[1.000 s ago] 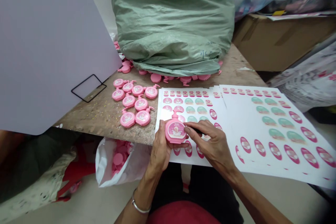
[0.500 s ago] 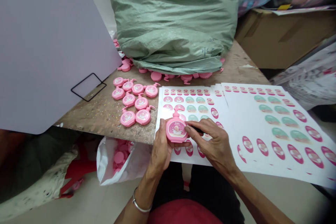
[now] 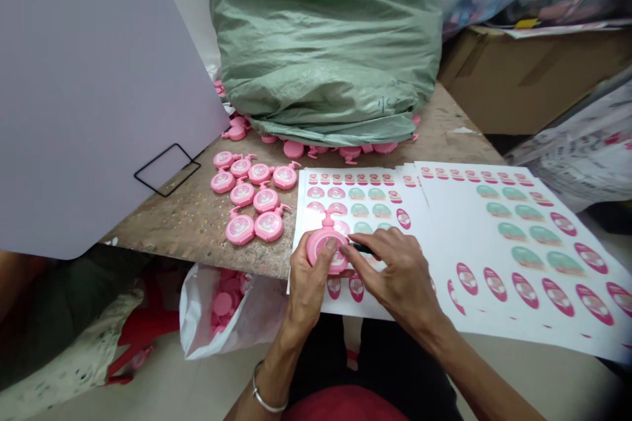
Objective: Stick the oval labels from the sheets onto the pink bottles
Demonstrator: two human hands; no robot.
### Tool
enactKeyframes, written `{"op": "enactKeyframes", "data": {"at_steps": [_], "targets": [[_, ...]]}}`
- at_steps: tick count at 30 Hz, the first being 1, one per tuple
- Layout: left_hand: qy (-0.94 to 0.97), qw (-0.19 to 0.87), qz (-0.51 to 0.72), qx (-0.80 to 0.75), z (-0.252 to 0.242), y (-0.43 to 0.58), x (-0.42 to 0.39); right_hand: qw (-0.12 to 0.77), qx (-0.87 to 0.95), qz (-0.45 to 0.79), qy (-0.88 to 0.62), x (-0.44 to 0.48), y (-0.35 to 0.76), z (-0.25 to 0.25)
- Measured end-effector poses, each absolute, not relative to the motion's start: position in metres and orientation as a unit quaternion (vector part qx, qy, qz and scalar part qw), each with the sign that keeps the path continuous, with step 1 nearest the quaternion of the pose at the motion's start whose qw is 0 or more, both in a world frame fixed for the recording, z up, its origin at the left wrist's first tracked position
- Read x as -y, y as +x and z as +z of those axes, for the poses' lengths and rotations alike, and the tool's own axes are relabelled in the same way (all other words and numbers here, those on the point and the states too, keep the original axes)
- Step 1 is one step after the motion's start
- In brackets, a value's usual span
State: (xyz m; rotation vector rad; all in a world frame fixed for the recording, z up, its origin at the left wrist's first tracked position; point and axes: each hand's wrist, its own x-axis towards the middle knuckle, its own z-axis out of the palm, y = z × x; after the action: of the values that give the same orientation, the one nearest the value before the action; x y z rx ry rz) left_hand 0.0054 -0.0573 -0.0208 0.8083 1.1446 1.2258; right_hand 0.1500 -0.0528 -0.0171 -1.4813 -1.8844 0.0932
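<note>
- Left hand (image 3: 307, 293): fingers curl round a pink bottle-shaped piece (image 3: 320, 251), thumb pressed on its face
- Right hand (image 3: 397, 273): fingers pinch a small black tool (image 3: 362, 248), perhaps a pen, mostly hidden
- Sticker sheets (image 3: 444, 230) lie under and right of the fingers; more pink pieces (image 3: 266, 200) sit left

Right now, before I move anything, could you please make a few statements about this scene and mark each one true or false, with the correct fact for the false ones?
1. The left hand holds a pink bottle-shaped piece. True.
2. The metal bracelet is on the right wrist. False: it is on the left wrist.
3. The right hand is empty. False: it holds a small dark object.
4. The white plastic bag below the table edge holds round pink pieces. True.
5. The green woven sack lies on the sticker sheets. False: it sits on the table top beyond them.
</note>
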Motion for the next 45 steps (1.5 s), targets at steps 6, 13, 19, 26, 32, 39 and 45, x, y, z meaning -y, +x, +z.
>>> {"op": "enactKeyframes", "data": {"at_steps": [6,13,19,26,32,39,45], "targets": [[0.423,0.451,0.53,-0.58,-0.027,0.011,0.056,0.412,0.663,0.098,-0.617,0.042,0.132,-0.028],[0.483,0.229,0.488,-0.69,-0.047,-0.039,0.017,0.291,0.674,0.095,-0.672,-0.064,0.168,-0.056],[0.534,0.006,0.378,-0.756,-0.047,-0.094,-0.031,0.241,0.703,0.062,-0.666,-0.157,0.187,-0.053],[0.657,0.083,0.474,-0.58,-0.011,-0.076,-0.024,0.283,0.754,0.177,-0.565,-0.095,0.186,-0.009],[0.505,0.664,0.376,-0.403,-0.008,-0.025,0.005,0.291,0.606,0.626,-0.396,-0.032,0.174,0.016],[0.311,0.653,0.478,-0.498,-0.022,-0.044,0.046,0.273,0.729,0.264,-0.57,0.007,0.141,-0.041],[0.261,0.657,0.487,-0.513,-0.029,-0.042,0.064,0.254,0.778,0.036,-0.574,0.028,0.123,-0.072]]}}
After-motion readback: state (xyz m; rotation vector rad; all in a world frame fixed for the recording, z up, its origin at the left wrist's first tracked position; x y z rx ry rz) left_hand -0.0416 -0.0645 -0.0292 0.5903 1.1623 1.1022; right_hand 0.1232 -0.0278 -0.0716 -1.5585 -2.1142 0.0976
